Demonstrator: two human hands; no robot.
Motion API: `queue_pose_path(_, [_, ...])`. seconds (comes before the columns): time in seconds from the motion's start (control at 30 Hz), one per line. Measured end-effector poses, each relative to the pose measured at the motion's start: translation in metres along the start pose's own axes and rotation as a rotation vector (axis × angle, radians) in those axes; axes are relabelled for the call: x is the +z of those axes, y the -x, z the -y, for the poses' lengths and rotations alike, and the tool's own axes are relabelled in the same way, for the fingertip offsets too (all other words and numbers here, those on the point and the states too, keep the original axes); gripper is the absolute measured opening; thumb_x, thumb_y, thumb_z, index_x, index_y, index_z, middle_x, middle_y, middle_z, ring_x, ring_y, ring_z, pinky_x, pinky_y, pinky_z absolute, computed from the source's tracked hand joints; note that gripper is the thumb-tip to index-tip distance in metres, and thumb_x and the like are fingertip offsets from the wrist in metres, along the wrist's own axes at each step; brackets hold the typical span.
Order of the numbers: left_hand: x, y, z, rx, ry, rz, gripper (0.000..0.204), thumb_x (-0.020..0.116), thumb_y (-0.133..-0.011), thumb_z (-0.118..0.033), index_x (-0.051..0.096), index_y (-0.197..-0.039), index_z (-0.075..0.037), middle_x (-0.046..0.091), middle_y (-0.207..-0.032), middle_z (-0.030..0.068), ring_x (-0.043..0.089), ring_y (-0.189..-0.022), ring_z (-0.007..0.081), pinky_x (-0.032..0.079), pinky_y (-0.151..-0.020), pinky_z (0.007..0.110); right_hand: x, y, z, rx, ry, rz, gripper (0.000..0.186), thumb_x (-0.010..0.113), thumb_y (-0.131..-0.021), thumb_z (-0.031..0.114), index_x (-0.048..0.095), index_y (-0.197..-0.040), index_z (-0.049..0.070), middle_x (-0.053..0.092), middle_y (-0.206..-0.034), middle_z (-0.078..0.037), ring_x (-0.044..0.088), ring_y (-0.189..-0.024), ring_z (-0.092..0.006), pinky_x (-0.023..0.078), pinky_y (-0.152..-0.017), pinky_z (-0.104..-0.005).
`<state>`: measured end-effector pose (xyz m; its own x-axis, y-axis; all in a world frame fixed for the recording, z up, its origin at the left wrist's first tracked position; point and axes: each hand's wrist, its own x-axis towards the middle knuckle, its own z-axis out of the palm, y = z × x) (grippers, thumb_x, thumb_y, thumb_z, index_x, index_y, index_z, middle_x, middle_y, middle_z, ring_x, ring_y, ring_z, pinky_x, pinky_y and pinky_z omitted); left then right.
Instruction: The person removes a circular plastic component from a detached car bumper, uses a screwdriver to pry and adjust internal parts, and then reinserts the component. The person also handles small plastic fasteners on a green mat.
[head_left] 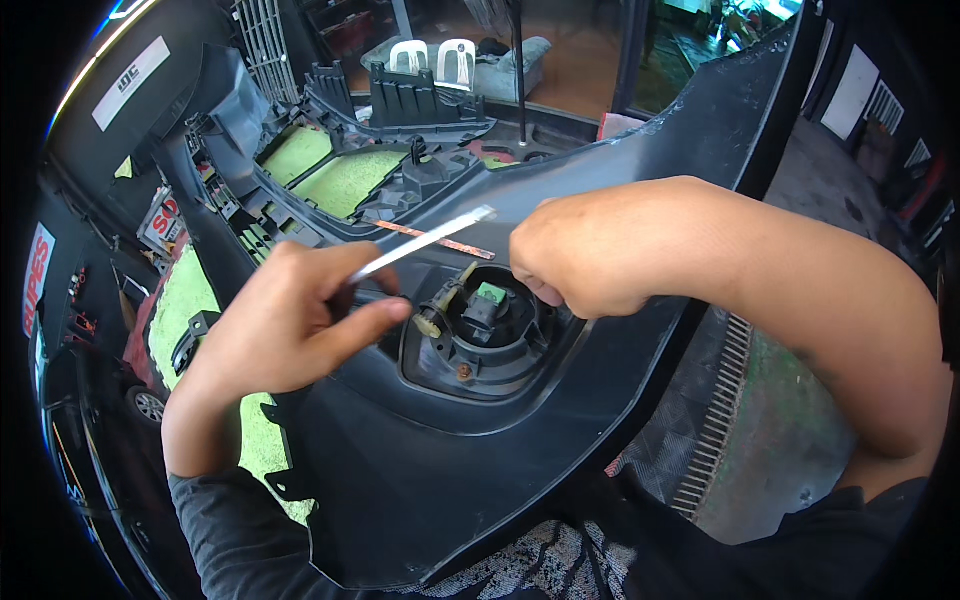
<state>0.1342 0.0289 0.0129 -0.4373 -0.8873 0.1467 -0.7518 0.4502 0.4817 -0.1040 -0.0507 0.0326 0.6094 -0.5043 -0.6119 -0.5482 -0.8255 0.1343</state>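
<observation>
A black plastic bumper panel (500,460) lies under my hands, with a round lamp housing (480,355) in a recess; it has a green-topped connector (488,305) and a pale adjuster piece (430,320). My left hand (300,325), left of the housing, grips a thin silver flat tool (425,240) that slants up to the right; its thumb reaches toward the recess. My right hand (580,260) is closed at the housing's upper right edge, its fingertips partly hidden, so I cannot make out what they hold. An orange-red strip (470,250) lies just beyond the housing.
Black trim parts (425,105) rest on a pale green padded surface (350,180). A dark car (90,430) is at the left. White chairs (455,62) and a sofa (525,75) stand behind. A grated drain (710,440) runs along the floor at the right.
</observation>
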Motion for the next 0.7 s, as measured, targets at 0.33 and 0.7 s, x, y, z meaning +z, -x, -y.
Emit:
queue_pose_path(0.33, [-0.020, 0.054, 0.054, 0.001, 0.251, -0.328, 0.019, 0.075, -0.090, -0.016, 0.065, -0.091, 0.000, 0.051, -0.061, -0.0046, 0.040, -0.052, 0.0010, 0.026, -0.050, 0.023, -0.004, -0.012, -0.001, 0.241, -0.610, -0.063, 0.062, 0.074, -0.084, -0.001, 0.044, -0.138, -0.002, 0.071, -0.104, -0.022, 0.070, -0.103, -0.0362, 0.055, -0.084, -0.0441])
queue_pose_path(0.7, [-0.028, 0.067, 0.065, 0.016, 0.232, -0.333, 0.023, 0.078, -0.087, -0.020, 0.066, -0.093, -0.001, 0.052, -0.064, -0.0043, 0.040, -0.053, 0.0021, 0.026, -0.051, 0.023, 0.001, -0.022, 0.009, 0.257, -0.405, -0.124, 0.066, 0.075, -0.083, -0.003, 0.044, -0.141, -0.001, 0.072, -0.104, -0.022, 0.070, -0.104, -0.0351, 0.056, -0.084, -0.0429])
